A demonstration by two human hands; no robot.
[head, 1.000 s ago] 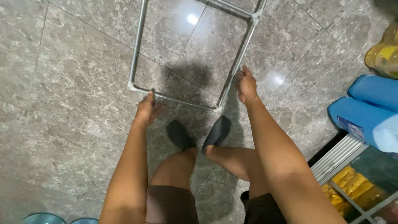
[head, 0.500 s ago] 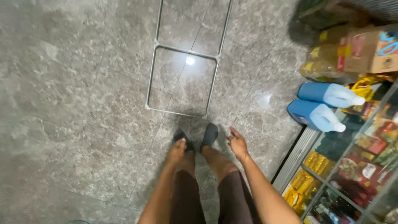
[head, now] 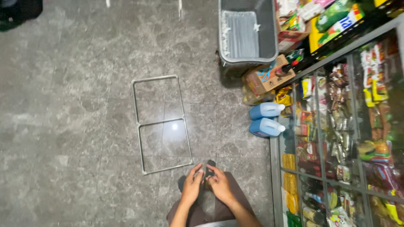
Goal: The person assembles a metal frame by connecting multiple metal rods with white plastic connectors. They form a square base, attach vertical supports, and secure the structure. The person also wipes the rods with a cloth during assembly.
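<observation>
1. Frame (head: 162,124), a grey metal rectangle split by one crossbar, lies flat on the stone floor (head: 63,126), its near edge just ahead of my hands.
2. I see my left hand (head: 192,185) and right hand (head: 219,184) together low in view, fingertips touching; whether anything sits between them I cannot tell.
3. Neither hand touches the frame.
4. Left of the frame I read wide bare floor.
5. Right of it, two blue jugs (head: 266,119) lie near the glass-fronted shelf (head: 336,138), leaving a narrow strip.
6. Beyond, a grey bin (head: 247,35) and a cardboard box (head: 269,75) crowd the far right.
</observation>
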